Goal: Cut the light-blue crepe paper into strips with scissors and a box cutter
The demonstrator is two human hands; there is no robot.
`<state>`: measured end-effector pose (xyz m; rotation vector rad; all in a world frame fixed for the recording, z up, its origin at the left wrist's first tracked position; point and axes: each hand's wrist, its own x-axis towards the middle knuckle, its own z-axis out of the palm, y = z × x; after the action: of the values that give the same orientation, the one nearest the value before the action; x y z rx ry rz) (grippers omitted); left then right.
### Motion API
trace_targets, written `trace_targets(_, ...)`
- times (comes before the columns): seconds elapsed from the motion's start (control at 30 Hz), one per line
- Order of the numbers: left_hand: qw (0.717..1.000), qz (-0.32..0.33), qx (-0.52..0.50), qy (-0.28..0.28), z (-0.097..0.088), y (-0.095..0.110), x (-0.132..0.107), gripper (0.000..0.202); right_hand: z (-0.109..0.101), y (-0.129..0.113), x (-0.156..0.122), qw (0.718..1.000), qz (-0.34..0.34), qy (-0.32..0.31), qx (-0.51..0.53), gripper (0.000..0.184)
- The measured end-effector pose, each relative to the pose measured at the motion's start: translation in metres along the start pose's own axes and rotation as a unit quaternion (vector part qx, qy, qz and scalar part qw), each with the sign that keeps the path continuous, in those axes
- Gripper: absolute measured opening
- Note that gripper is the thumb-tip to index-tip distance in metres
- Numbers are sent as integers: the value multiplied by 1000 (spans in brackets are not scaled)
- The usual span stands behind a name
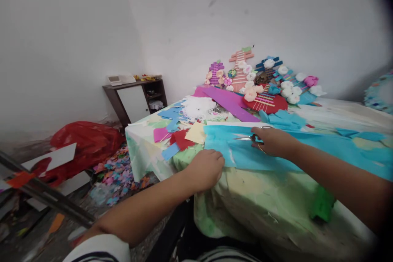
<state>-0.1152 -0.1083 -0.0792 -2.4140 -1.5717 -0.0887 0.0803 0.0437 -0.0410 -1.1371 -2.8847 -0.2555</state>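
Observation:
A long sheet of blue crepe paper (276,153) lies along the front of the table. My left hand (207,170) is closed at the sheet's near left corner, its curled fingers on the paper's edge; the fingertips are partly hidden. In my right hand (270,141) is a pair of scissors (244,138), its blades pointing left over the blue sheet. A pale slit shows in the sheet between the two hands. Beside its left end lie a cream paper square (195,133) and red paper pieces (181,139).
Decorated craft pieces (241,69) with paper flowers stand along the wall. White paper shreds (199,108) and a purple strip (233,104) lie behind the sheet. A cabinet (133,102), a red plastic bag (86,143) and colourful scraps (118,172) are on the left.

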Motion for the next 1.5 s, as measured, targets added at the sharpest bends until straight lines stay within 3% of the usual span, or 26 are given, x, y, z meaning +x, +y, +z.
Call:
trace_targets(0.23,999,-7,-16,36,-4,6,-8,21,-9,-14,-21,991,-42,17,-122,20)
trace_targets(0.47,999,-5,-21,36,-8,11,-16,22,-6,-11,-13,984,-72,60,-149,24)
trace_targets(0.83,996,4,-67,65,-7,21,-19,20,-4,-30,-6,964,-114,105,-218,23)
trace_targets(0.93,996,2,-66,62,-8,24,-18,19,-1,-32,-6,963,-105,102,-227,24)
trace_targets(1.13,993,-27,-42,110,-8,23,-17,17,0,-26,-7,973,-91,78,-198,25)
trace_targets(1.33,984,-64,-43,158,-13,11,-16,16,-6,-15,-19,988,-18,42,-145,27)
trace_targets(1.5,981,-105,-51,153,-25,-1,-14,19,-14,-10,-22,994,37,-14,-104,34)
